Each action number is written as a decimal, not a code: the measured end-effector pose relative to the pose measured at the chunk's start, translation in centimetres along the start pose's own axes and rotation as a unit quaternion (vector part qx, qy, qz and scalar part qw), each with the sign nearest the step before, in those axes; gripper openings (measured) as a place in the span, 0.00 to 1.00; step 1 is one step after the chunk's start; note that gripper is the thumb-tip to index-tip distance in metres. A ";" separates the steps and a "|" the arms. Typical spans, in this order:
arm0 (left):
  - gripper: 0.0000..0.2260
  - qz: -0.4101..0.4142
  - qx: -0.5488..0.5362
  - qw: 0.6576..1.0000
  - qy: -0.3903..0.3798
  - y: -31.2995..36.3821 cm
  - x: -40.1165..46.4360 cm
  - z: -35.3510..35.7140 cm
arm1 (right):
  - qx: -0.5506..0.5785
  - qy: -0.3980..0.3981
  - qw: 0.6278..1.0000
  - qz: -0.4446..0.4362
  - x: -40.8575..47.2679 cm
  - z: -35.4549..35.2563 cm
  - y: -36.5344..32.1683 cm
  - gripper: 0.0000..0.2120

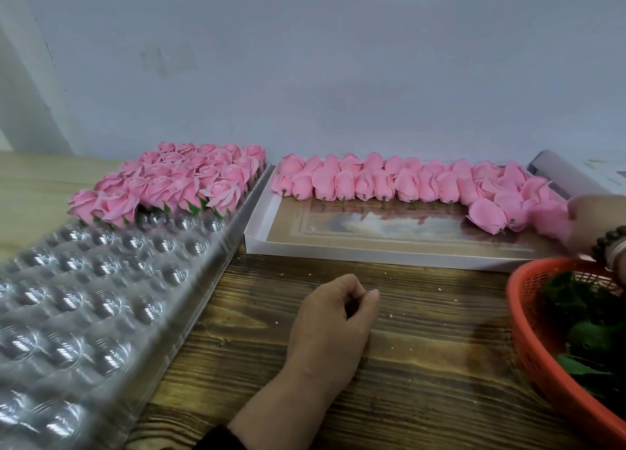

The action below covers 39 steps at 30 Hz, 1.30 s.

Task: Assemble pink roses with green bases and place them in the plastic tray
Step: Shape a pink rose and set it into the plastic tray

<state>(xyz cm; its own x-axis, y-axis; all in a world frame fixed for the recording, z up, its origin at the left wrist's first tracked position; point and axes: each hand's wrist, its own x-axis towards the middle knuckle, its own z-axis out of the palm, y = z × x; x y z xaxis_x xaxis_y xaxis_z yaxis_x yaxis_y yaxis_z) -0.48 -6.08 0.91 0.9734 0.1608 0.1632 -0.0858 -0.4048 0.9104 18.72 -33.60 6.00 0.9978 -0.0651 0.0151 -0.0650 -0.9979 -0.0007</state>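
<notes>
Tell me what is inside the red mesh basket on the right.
The red mesh plastic basket holds dark green leafy bases. How many there are, and anything beneath them, cannot be seen: they overlap and the frame cuts the basket off.

One view only, head-worn, wide-angle. It looks forward and down over a wooden table (423, 331) toward a pale wall (338, 60) close behind. Near range: the tray (111, 297) fills lower left, the box (372, 246) sits centre, the basket (528, 331) is cut by the right edge. Straight lines bow near the borders.
</notes>
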 end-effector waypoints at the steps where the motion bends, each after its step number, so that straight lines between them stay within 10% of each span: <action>1: 0.12 -0.003 -0.001 1.000 -0.001 0.0 0.0 0.0 | 0.054 0.040 0.998 0.014 0.0 -0.5 0.4 0.09; 7: 0.14 0.010 -0.019 1.000 0.011 0.0 0.0 0.0 | 0.282 0.208 0.932 -0.088 -5.5 -6.7 -5.5 0.06; 13: 0.23 0.002 -0.224 0.974 0.005 0.7 0.1 -0.2 | 0.613 0.088 0.766 -0.173 -15.9 -5.6 -14.0 0.09; 21: 0.37 -0.010 -0.311 0.946 -0.095 -0.2 0.6 -0.3 | 0.776 -0.025 0.611 -0.155 -19.4 1.3 -15.7 0.08; 30: 0.17 0.000 -0.355 0.906 -0.230 0.1 0.8 -2.3 | 0.660 -0.034 0.698 -0.274 -18.9 2.9 -15.0 0.14; 39: 0.19 0.024 -0.327 0.942 -0.077 0.5 0.8 -1.9 | 0.588 0.052 0.753 -0.291 -18.7 3.0 -15.6 0.32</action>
<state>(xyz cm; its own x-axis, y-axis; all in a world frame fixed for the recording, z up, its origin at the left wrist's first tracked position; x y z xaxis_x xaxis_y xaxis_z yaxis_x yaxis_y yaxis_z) -0.15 -4.47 2.21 0.9801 0.0037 0.1986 -0.1936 0.2408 0.9511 1.08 -16.86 2.72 0.8421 0.3228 0.4320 0.5011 -0.1725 -0.8480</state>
